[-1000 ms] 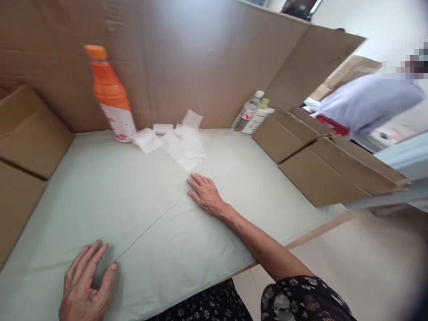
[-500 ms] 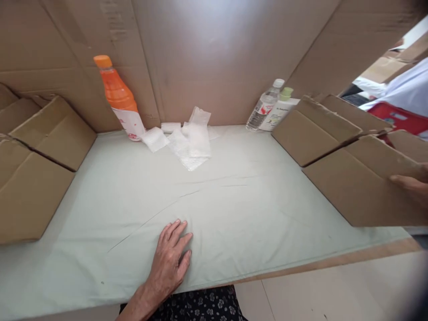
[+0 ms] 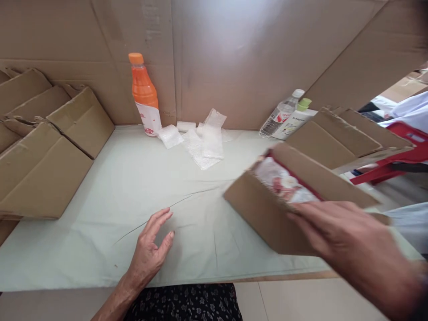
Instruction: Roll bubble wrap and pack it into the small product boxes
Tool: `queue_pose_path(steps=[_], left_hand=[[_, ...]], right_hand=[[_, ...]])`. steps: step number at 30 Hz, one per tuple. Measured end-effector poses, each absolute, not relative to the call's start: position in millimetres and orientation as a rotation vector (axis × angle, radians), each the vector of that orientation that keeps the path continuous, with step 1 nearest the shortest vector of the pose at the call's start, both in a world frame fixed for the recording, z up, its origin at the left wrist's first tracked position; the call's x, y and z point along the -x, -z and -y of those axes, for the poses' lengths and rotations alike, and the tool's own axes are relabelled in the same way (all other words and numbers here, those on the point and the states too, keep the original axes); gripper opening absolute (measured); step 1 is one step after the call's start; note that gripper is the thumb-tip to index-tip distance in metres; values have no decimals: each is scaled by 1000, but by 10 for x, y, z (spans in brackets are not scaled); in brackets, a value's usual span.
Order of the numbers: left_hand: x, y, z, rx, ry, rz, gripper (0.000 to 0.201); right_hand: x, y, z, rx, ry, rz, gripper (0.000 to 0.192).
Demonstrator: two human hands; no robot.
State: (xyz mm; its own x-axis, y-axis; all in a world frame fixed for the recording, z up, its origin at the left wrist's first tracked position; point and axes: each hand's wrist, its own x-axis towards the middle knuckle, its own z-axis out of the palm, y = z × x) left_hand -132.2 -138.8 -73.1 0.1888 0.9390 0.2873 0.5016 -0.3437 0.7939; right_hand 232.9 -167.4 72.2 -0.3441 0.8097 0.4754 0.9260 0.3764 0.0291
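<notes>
Fingers (image 3: 310,223) of the right hand (image 3: 347,243) grip an open brown cardboard box (image 3: 264,209), tilted above the pale green cloth-covered tabletop (image 3: 100,178); the left hand (image 3: 150,249) rests there, fingers loosely spread, holding nothing.
</notes>
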Motion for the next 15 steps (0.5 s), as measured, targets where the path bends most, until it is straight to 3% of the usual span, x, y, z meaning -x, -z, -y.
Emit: queue_pose_path(steps=[4,7,11,15], left_hand=[[1493,707,1387,-1810,-1120,-1425,50],[1648,725,1418,-1670,-1125,-1517,57],[1822,751,1434,-1529,-1109,-1642,57],[1876,750,1409,-1486,-1034,-1675,53]], right_hand=[[-1381,-940,1548,1238,209,2516,20],[-1249,-1010,1497,1089,105,2456,14],[-1603,-779,1500,1379,193,2001,27],[-1841,-242,1571,1683,-89,1908,25]])
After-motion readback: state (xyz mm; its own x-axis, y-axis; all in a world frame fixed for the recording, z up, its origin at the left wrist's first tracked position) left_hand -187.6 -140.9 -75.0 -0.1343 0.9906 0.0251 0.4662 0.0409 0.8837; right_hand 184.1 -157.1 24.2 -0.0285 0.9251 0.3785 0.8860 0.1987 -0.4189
